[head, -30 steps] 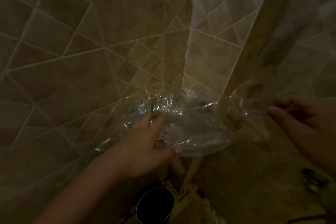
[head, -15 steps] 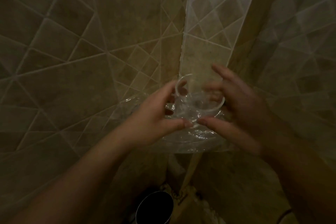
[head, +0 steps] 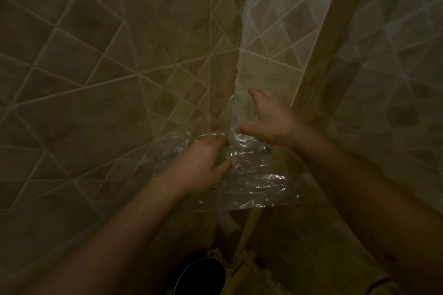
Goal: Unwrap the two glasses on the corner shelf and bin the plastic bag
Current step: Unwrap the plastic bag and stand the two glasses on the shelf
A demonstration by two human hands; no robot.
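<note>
A crumpled clear plastic bag covers the corner shelf where the two tiled walls meet. My right hand grips a clear glass between thumb and forefinger, raised above the bag against the wall corner. My left hand rests on the bag's left part, thumb and fingers pinching the plastic. A second glass cannot be made out under the film. The light is dim.
A dark round bin stands on the floor directly below the shelf. Tiled walls close in on the left and behind, and a glass panel or door frame rises on the right.
One second ago both hands held the bag spread wide. They then came together at the glass. Now my right hand has lifted the glass up and back, clear of the plastic.
</note>
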